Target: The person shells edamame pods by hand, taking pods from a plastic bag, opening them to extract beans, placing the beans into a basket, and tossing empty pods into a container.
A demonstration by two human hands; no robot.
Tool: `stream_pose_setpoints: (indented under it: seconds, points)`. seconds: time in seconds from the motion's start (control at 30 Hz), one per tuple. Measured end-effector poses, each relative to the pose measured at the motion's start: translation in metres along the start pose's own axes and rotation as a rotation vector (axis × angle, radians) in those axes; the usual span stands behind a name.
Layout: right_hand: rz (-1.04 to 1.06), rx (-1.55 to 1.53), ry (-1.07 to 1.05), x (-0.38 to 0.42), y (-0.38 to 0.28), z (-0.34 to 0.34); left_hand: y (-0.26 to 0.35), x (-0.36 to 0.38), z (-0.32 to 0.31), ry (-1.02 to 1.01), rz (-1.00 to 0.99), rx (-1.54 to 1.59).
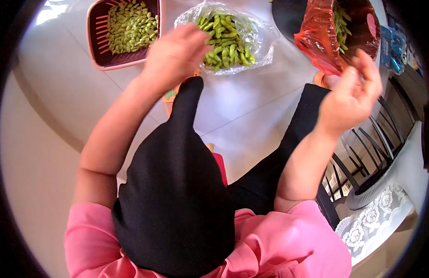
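Observation:
My left hand [177, 52] is over the left edge of a clear plastic bag [265, 39] heaped with green pods [226, 41]; its fingers are curled and blurred, and anything between them is hidden. To its left, a pink-rimmed basket [95, 46] holds shelled green beans [131, 28]. My right hand [353, 92] is raised just below a red plastic bag [316, 37], palm turned up with fingers partly bent. Whether its fingertips touch the bag or hold something small is unclear. More green pods [340, 28] lie inside the red bag.
My black-clad legs [172, 185] are bent beneath my arms. A dark round object [286, 18] sits behind the red bag. At the right are a blue package [394, 48], a rack with dark bars [362, 153] and white lace cloth [372, 217]. Pale tiles [242, 106] form the floor.

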State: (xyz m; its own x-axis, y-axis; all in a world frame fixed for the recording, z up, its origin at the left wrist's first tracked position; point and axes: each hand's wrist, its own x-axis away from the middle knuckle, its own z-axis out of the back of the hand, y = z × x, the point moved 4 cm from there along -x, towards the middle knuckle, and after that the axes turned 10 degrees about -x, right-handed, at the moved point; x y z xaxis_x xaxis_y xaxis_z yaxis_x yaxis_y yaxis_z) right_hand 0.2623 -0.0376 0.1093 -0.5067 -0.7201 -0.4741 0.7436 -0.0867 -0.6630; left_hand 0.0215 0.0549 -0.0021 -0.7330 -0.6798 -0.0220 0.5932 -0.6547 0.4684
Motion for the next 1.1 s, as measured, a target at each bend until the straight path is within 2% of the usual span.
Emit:
stream_pose_setpoints:
  seconds: [0.07, 0.13, 0.27, 0.37, 0.5, 0.53, 0.6, 0.67, 0.73, 0.77, 0.83, 0.87, 0.93, 1.1]
  points:
    - [-0.038, -0.181, -0.098, 0.015, -0.016, -0.024, 0.013, -0.01, -0.029, -0.27, -0.033, -0.205]
    - [-0.004, -0.181, -0.199, 0.028, -0.028, -0.039, -0.002, -0.02, -0.061, -0.455, -0.003, -0.469]
    - [-0.039, -0.251, -0.347, 0.046, -0.033, -0.053, -0.021, -0.025, -0.075, -0.555, 0.104, -0.468]
    - [-0.266, -0.316, -0.466, 0.063, -0.018, -0.066, -0.013, -0.016, -0.044, -0.266, 0.162, -0.223]
    - [-0.467, -0.358, -0.572, 0.076, -0.01, -0.087, 0.008, 0.0, -0.008, -0.138, 0.117, -0.032]
    - [-0.468, -0.36, -0.573, 0.077, -0.011, -0.09, 0.013, 0.004, -0.004, -0.14, 0.118, -0.033]
    - [-0.386, -0.383, -0.692, 0.08, -0.016, -0.098, 0.021, 0.007, 0.004, -0.067, 0.14, 0.319]
    - [-0.383, -0.422, -0.68, 0.083, -0.017, -0.101, 0.025, 0.005, 0.007, -0.054, 0.141, 0.374]
    - [-0.534, -0.453, -0.664, 0.085, -0.014, -0.1, 0.02, 0.009, -0.002, -0.083, 0.405, 0.669]
    - [-0.534, -0.449, -0.664, 0.086, -0.015, -0.1, 0.023, 0.008, -0.004, -0.083, 0.404, 0.673]
    - [-0.827, -0.659, -0.554, 0.091, -0.013, -0.101, 0.024, 0.01, -0.009, -0.077, 0.5, 0.832]
    - [-0.827, -0.659, -0.555, 0.091, -0.014, -0.101, 0.026, 0.01, -0.008, -0.077, 0.501, 0.832]
    - [-0.987, -0.729, -0.553, 0.096, -0.014, -0.104, 0.031, 0.011, -0.006, -0.14, 0.428, 0.692]
    - [-0.981, -0.791, -0.56, 0.099, -0.011, -0.109, 0.028, 0.013, -0.003, -0.076, 0.346, 0.553]
